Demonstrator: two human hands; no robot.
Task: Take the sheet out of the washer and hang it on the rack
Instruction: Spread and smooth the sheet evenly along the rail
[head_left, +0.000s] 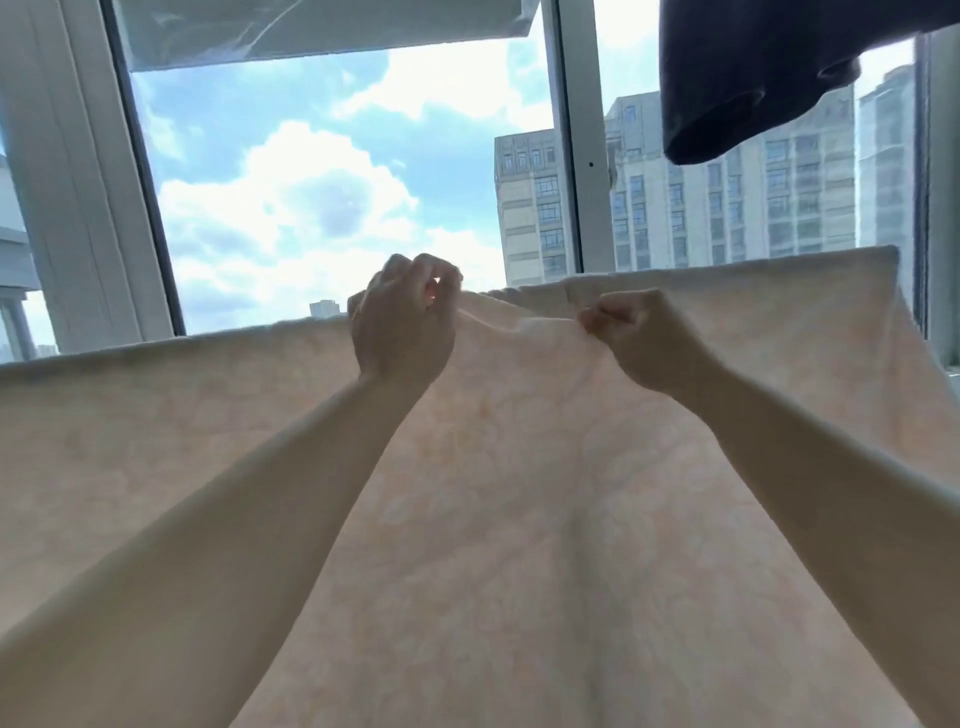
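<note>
A pale peach sheet (519, 493) with a faint pattern hangs spread wide across the lower half of the view, its top edge draped along a line at about hand height. The rack itself is hidden under the cloth. My left hand (402, 322) is raised at that top edge, fingers curled round a fold of the sheet. My right hand (639, 338) pinches the top edge a short way to the right, fist-like. The cloth between the two hands is bunched into a small ridge.
A dark blue garment (748, 83) hangs from above at the upper right. Behind the sheet stand tall windows with white frames (569, 156), sky and high-rise buildings beyond. A folded pale blind (322, 26) sits along the top.
</note>
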